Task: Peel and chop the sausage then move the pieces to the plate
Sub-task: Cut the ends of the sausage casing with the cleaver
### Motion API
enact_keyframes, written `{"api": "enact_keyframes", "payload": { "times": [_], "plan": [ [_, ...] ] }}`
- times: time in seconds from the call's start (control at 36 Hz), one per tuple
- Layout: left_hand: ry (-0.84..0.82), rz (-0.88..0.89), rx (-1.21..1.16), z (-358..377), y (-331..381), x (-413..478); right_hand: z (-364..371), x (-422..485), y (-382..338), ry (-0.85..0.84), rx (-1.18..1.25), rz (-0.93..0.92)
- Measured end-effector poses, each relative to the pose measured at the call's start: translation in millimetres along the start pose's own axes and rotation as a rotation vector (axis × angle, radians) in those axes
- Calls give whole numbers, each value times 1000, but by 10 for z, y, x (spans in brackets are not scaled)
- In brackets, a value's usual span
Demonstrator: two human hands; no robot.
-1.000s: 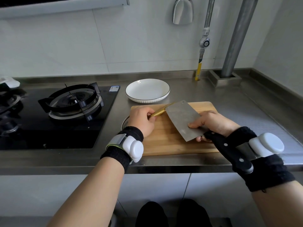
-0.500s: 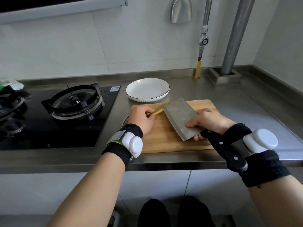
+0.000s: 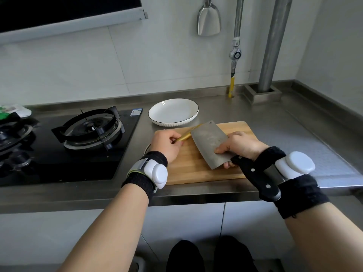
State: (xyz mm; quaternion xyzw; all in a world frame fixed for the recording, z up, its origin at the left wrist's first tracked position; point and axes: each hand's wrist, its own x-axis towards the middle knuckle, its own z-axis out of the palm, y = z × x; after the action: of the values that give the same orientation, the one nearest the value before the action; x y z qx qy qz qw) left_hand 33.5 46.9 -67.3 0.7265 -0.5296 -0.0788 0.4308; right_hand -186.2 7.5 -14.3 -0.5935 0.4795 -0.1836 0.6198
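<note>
A thin sausage (image 3: 185, 136) in a gold-yellow wrapper lies on the wooden cutting board (image 3: 188, 169). My left hand (image 3: 167, 145) pinches its near end at the board's left side. My right hand (image 3: 240, 147) grips a cleaver (image 3: 211, 143) near the blade's heel, its black handle running back along my wrist. The blade lies tilted over the sausage's far part and hides it. An empty white plate (image 3: 173, 111) sits just behind the board.
A black gas stove (image 3: 92, 127) fills the left of the steel counter (image 3: 284, 124). A steel pipe (image 3: 273, 46) and a yellow-tipped gas valve (image 3: 232, 83) rise at the back right. A metal scoop (image 3: 208, 20) hangs on the wall. The counter edge runs just below the board.
Both hands, the sausage and the cleaver hold nearly the same pose on the board. The view has shifted slightly; nothing was cut or let go.
</note>
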Motion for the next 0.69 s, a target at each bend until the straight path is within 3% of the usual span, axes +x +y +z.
{"api": "enact_keyframes", "payload": {
  "times": [0.69],
  "plan": [
    [11, -3, -14, 23, -21, 20, 25, -24, -29, -12, -32, 5]
  ]
}}
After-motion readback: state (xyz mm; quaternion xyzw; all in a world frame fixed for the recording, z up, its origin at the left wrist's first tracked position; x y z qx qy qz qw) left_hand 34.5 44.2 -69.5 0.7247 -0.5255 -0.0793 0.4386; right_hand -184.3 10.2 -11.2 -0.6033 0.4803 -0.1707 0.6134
